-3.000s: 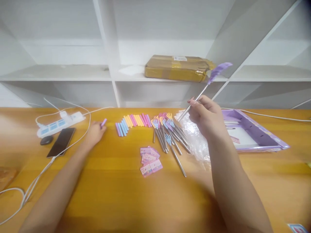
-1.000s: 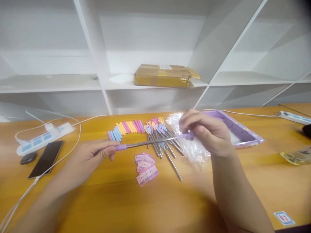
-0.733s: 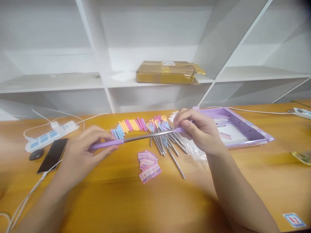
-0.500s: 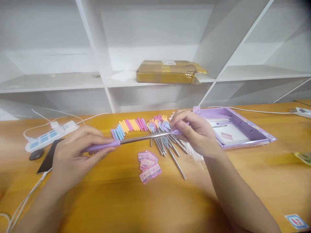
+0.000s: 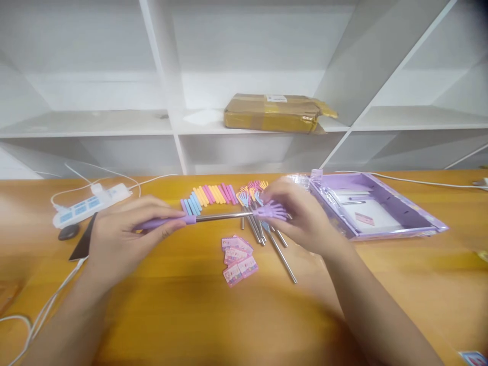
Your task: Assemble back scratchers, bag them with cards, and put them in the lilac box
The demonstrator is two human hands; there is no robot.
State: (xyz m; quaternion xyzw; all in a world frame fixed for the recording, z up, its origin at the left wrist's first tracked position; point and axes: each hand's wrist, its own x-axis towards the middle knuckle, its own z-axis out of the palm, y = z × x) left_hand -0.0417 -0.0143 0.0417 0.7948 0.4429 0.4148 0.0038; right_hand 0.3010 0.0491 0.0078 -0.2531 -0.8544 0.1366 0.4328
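A back scratcher (image 5: 223, 216) with a metal rod, a purple handle and a purple claw head is held level above the table. My left hand (image 5: 131, 229) is closed around its handle. At the other end, my right hand (image 5: 301, 213) is at the claw head, its fingertips partly hidden behind it. Beyond lies a pile of more back scratchers (image 5: 275, 249) with yellow, pink and blue claws. Left of the pile, coloured handle sleeves (image 5: 213, 194) lie in a row. Pink printed cards (image 5: 240, 260) overlap on the table nearer to me.
A purple open box (image 5: 400, 234) with plastic wrap stands on the right, holding a card and a rod. On the left are a white power strip (image 5: 91, 206), cables, a black mouse-like object (image 5: 69, 232) and a dark flat object. A taped carton (image 5: 274, 114) rests on the shelf.
The rod between my hands looks shorter, and my right hand has shifted so the spread claw head now shows. The camera view has turned slightly left.
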